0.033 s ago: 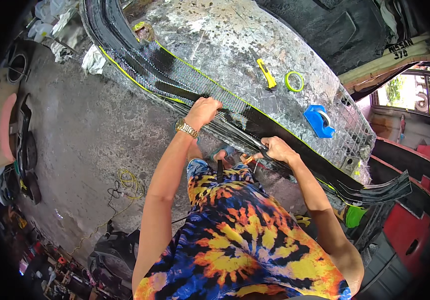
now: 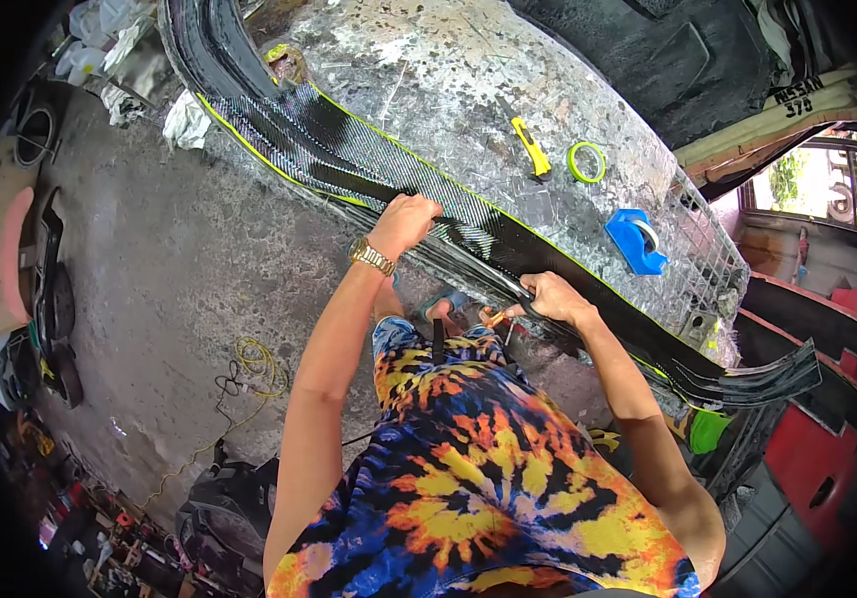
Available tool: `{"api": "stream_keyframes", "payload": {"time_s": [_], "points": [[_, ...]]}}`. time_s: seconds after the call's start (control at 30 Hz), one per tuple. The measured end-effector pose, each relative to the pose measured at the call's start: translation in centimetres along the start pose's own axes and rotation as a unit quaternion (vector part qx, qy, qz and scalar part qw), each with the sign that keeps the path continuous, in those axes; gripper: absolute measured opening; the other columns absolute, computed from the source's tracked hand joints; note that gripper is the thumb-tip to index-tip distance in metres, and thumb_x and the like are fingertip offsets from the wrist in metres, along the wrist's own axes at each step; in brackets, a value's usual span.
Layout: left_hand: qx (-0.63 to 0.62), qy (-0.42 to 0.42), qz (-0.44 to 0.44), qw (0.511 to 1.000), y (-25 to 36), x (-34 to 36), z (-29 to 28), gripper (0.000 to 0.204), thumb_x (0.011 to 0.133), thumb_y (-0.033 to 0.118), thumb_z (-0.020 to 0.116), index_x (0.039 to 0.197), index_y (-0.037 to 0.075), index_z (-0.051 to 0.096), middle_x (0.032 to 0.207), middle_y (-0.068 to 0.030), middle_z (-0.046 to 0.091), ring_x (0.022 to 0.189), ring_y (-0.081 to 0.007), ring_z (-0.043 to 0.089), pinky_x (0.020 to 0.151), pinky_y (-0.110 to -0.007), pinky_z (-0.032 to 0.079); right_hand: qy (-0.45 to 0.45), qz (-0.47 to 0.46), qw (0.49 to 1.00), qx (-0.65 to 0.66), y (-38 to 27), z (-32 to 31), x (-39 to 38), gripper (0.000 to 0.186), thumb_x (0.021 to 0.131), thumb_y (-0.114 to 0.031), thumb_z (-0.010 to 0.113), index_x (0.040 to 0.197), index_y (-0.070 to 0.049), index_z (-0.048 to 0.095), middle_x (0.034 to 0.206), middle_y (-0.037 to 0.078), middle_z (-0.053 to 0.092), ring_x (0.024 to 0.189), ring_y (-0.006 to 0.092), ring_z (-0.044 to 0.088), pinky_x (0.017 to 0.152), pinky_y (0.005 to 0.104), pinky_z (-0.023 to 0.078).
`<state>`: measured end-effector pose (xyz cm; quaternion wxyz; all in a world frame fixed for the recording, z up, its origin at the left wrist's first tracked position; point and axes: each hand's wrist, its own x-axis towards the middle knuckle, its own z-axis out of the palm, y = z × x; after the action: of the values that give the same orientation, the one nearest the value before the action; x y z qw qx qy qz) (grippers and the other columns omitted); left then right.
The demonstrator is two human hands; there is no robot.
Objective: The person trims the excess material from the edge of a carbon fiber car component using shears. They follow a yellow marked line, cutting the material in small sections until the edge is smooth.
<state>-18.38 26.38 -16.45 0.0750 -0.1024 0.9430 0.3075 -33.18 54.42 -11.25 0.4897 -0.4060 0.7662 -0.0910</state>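
Note:
A long curved black mould [image 2: 204, 45] lies along the front edge of the mottled grey worktop [image 2: 438, 80], with woven carbon-fibre fabric [image 2: 359, 149] edged in yellow-green laid along it. My left hand [image 2: 404, 221], below a gold watch, has its fingers curled on the fabric's near edge around the middle of the strip. To its right, my right hand [image 2: 553, 299] grips that same dark edge between thumb and fingers. A small orange item [image 2: 493, 317] shows just below my right fingertips; I cannot tell if they touch it. Both wrists angle inward from the lower edge.
On the worktop are a yellow utility knife [image 2: 530, 149], green tape roll [image 2: 586, 161] and blue tape dispenser [image 2: 633, 239]. A wire grid [image 2: 708, 259] borders it. Dark and red panels [image 2: 807, 458] stand right. A yellow cord [image 2: 259, 369] lies on the floor [image 2: 169, 279].

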Motion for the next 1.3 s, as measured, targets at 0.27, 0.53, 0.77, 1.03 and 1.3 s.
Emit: {"api": "stream_keyframes", "payload": {"time_s": [0.27,0.53,0.77,1.03,1.3], "points": [[0.006,0.025,0.017,1.0,-0.5,0.3,0.2,0.02,0.079,0.011,0.064,0.098,0.009,0.071,0.085,-0.0155,0.069,0.083,-0.0326,0.066,0.076,-0.044,0.051,-0.005,-0.015,1.0,-0.008,0.4,-0.4,0.6,0.057,0.065,-0.05,0.082,0.077,0.002,0.06,0.063,0.018,0.055,0.061,0.0331,0.055,0.06,0.0429,0.041],[0.009,0.046,0.026,0.999,-0.7,0.7,0.5,0.017,0.079,0.011,0.064,0.095,0.009,0.07,0.082,-0.015,0.069,0.082,-0.0322,0.067,0.075,-0.044,0.051,0.002,-0.017,1.0,0.017,0.0,-0.9,0.1,0.045,0.067,-0.037,0.083,0.081,0.002,0.065,0.066,0.02,0.059,0.061,0.0307,0.057,0.062,0.0414,0.044],[0.019,0.006,0.006,1.0,-0.1,0.3,-0.3,0.014,0.08,0.011,0.064,0.094,0.008,0.068,0.083,-0.0141,0.069,0.085,-0.0312,0.066,0.078,-0.043,0.048,-0.01,-0.032,0.999,-0.028,0.0,-1.1,0.1,0.051,0.068,-0.044,0.082,0.078,0.002,0.061,0.067,0.021,0.059,0.066,0.0367,0.059,0.064,0.044,0.045],[-0.001,0.003,0.014,1.0,-0.5,-0.6,-1.0,0.017,0.08,0.008,0.065,0.097,0.008,0.065,0.086,-0.0121,0.07,0.086,-0.0301,0.066,0.08,-0.043,0.045,-0.018,-0.015,0.996,-0.083,-2.2,-1.6,0.1,0.062,0.065,-0.054,0.08,0.081,0.003,0.061,0.071,0.023,0.061,0.073,0.0403,0.061,0.066,0.0459,0.045],[0.015,0.038,0.021,0.999,0.0,-0.9,-1.1,0.022,0.078,0.0,0.057,0.094,0.012,0.067,0.079,-0.0102,0.068,0.082,-0.0272,0.066,0.076,-0.043,0.045,-0.004,-0.014,0.998,-0.059,-2.7,-1.2,0.9,0.058,0.066,-0.05,0.081,0.083,0.002,0.063,0.075,0.025,0.062,0.079,0.0423,0.062,0.071,0.046,0.046]]}}
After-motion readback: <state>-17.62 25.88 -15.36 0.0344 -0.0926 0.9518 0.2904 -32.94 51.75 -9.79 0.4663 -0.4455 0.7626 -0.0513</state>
